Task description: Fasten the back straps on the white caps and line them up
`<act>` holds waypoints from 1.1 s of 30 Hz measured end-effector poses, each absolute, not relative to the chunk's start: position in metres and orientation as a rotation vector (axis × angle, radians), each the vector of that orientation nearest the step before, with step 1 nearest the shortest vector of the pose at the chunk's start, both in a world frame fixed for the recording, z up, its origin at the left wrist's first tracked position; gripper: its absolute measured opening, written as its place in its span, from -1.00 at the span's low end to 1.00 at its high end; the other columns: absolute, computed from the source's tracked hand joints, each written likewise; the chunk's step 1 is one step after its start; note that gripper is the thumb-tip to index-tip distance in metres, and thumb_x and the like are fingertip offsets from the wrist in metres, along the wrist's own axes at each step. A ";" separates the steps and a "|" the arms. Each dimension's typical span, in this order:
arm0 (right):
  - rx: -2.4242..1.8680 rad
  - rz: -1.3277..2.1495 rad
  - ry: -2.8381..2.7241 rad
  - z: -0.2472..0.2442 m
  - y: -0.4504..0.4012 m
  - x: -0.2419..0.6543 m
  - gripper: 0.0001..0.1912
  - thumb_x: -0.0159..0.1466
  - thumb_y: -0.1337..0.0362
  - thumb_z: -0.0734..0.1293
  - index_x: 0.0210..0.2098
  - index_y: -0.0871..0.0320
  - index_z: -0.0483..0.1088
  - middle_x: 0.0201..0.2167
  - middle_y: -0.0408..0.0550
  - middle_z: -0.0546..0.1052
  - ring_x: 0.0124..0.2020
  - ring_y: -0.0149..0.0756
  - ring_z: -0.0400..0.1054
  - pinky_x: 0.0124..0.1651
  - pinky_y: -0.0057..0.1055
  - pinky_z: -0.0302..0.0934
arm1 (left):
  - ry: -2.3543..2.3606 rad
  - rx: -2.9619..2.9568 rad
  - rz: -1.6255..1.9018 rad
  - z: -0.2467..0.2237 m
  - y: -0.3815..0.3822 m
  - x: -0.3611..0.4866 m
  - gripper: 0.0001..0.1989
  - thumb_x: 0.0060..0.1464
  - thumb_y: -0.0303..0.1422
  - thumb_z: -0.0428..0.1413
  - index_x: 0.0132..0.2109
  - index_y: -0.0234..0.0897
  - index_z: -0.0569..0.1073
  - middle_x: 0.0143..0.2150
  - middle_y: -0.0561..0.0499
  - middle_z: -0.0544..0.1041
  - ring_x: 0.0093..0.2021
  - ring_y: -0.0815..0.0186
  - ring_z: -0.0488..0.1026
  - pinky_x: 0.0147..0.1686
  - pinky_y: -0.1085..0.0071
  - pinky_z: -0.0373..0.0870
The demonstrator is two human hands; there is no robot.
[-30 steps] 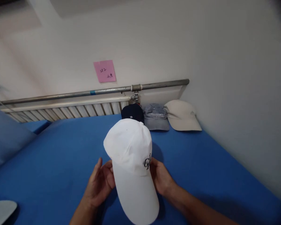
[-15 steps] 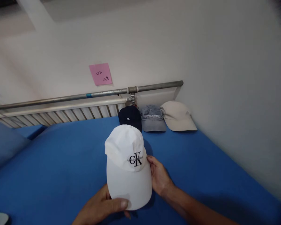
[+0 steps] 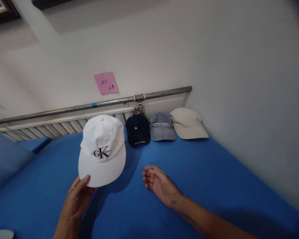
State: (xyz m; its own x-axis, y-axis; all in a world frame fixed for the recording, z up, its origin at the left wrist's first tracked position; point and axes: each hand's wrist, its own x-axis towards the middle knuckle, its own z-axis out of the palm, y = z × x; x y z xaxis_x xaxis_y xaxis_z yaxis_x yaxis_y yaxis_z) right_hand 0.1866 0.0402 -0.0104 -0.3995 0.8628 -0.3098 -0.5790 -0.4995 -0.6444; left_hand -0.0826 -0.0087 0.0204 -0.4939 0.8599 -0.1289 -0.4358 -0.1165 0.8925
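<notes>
A white baseball cap with dark lettering on its front is up in the air over the bed, left of the middle. My left hand pinches the edge of its brim, thumb on top. Apart from it, my right hand hovers over the blue sheet with fingers loosely curled and nothing in them. Behind the hands, a black cap, a grey-blue cap and a beige cap rest in a row along the back of the bed, brims facing me.
The blue bed surface runs back to a white radiator with a metal pipe above it. A pink note is on the wall. A blue pillow lies at left; a pale rounded object is cut off at bottom left.
The white cap has moved left and farther away in my left hand. My right hand has let go of it. The black cap, partly covered before, now shows fully.
</notes>
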 end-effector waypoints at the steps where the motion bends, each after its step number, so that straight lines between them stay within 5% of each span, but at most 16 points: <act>1: -0.781 2.003 -0.578 -0.010 0.039 0.187 -0.76 0.03 0.24 0.39 -0.32 0.18 0.37 -0.39 -0.06 0.47 -0.37 -0.32 0.34 -0.31 -0.37 0.15 | 1.188 0.522 1.775 0.019 -0.006 -0.083 -0.64 -0.22 -0.47 0.32 -0.16 -0.30 0.57 -0.24 -0.03 0.65 -0.29 0.21 0.58 -0.33 0.44 0.57; 13: -0.756 2.067 -0.674 -0.008 0.036 0.188 -0.80 0.03 0.27 0.35 -0.33 0.17 0.34 -0.44 -0.11 0.43 -0.44 -0.37 0.29 -0.38 -0.40 0.10 | 1.003 0.388 1.791 0.009 0.078 -0.096 -0.70 0.10 -0.65 0.00 -0.15 -0.32 0.55 -0.26 -0.05 0.64 -0.31 0.30 0.58 -0.35 0.47 0.57; 22: -0.748 2.123 -0.690 -0.013 0.039 0.191 -0.80 0.03 0.25 0.36 -0.34 0.17 0.35 -0.43 -0.10 0.42 -0.44 -0.37 0.29 -0.42 -0.41 0.10 | 1.151 0.229 1.813 -0.013 0.168 -0.102 -0.58 0.13 -0.65 -0.02 0.10 -0.27 0.41 -0.18 -0.07 0.62 -0.28 0.35 0.57 -0.29 0.54 0.53; 33: -0.779 2.121 -0.824 -0.010 0.036 0.191 -0.86 0.08 0.27 0.31 -0.35 0.15 0.36 -0.45 -0.11 0.43 -0.50 -0.40 0.28 -0.44 -0.42 0.10 | 1.543 0.404 1.762 -0.026 0.180 -0.104 -0.81 0.15 -0.55 0.07 -0.08 -0.39 0.43 -0.19 -0.06 0.55 -0.26 0.32 0.53 -0.27 0.32 0.53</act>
